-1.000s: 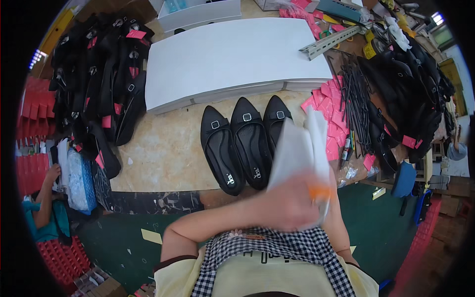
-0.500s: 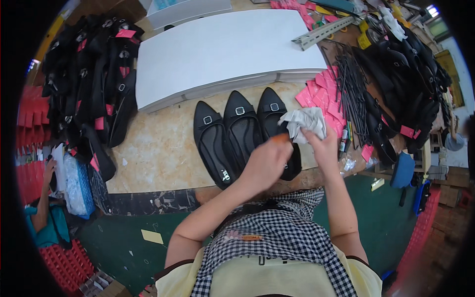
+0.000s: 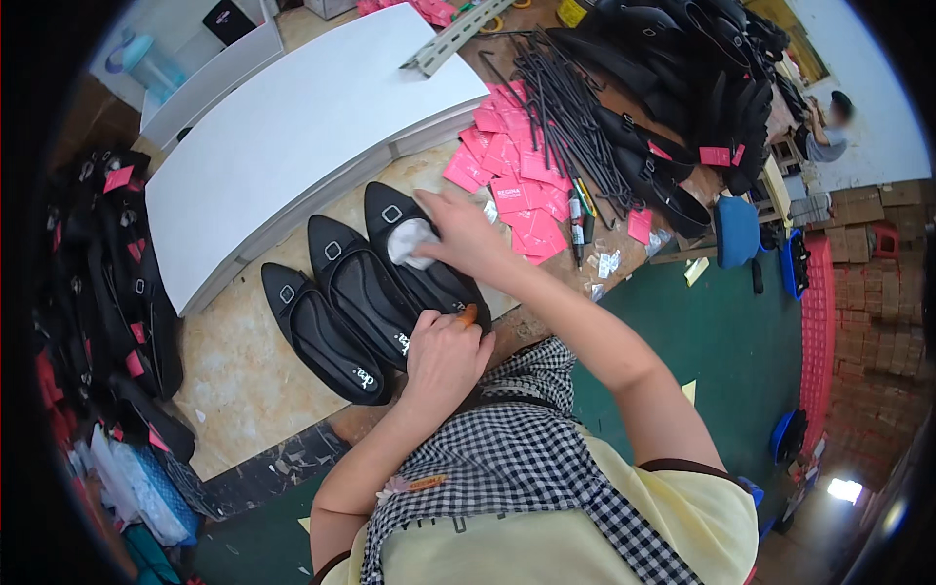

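Observation:
Three black pointed flat shoes with square silver buckles lie side by side: the left shoe (image 3: 322, 336), the middle shoe (image 3: 363, 283) and the right shoe (image 3: 429, 283). At the toe opening of the right one, my right hand (image 3: 463, 234) closes on a wad of crumpled white paper (image 3: 409, 242), which sits partly inside the shoe. My left hand (image 3: 444, 356) is curled at the heel of that same shoe, fingers bent over it. Something orange covers one of its fingertips; that heel is mostly hidden by the hand.
A long white box (image 3: 302, 136) lies behind the shoes, a slotted metal angle bar (image 3: 453, 39) on its end. Pink packets (image 3: 517, 185), black rods (image 3: 575, 117) and pens (image 3: 582, 219) lie to the right. Black shoes pile up left (image 3: 107, 292) and right (image 3: 673, 88). Another person (image 3: 827, 132) is far right.
My right hand has brought the paper wad down into the right shoe's toe opening. My left hand has moved to that shoe's heel. The whole view has swung to the right.

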### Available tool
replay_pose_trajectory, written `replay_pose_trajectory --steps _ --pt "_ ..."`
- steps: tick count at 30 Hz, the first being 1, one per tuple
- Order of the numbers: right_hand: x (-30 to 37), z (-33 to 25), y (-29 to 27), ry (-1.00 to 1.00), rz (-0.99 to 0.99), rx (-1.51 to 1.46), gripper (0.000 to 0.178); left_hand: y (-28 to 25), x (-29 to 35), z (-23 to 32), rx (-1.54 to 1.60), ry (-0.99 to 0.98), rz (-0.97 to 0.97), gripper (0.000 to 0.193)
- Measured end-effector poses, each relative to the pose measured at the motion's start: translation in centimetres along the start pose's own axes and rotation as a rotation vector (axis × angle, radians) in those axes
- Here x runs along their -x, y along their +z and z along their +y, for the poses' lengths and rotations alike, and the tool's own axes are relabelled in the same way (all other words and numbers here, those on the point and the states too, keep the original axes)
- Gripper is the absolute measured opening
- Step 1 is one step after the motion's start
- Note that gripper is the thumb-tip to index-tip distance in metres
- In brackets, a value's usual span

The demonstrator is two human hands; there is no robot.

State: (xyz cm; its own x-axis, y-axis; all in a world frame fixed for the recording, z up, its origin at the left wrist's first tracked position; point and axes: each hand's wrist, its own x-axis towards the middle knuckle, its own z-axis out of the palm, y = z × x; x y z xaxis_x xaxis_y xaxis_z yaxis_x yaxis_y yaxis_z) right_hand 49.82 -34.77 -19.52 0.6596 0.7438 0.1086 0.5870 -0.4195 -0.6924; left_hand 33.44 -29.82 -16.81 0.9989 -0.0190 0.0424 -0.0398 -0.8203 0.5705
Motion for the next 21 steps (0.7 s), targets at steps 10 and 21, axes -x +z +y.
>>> replay_pose_trajectory --steps 10,21 --pt "7.5 9.0 -8.2 0.354 0.44 0.611 0.039 -9.4 -0.5 -5.8 -0.07 -0.13 0.436 0.03" --pt "3.0 -2.9 -10.0 0.537 0.21 -0.22 0.018 -6.7 0.5 -13.0 -0.312 -0.363 0.437 0.063"
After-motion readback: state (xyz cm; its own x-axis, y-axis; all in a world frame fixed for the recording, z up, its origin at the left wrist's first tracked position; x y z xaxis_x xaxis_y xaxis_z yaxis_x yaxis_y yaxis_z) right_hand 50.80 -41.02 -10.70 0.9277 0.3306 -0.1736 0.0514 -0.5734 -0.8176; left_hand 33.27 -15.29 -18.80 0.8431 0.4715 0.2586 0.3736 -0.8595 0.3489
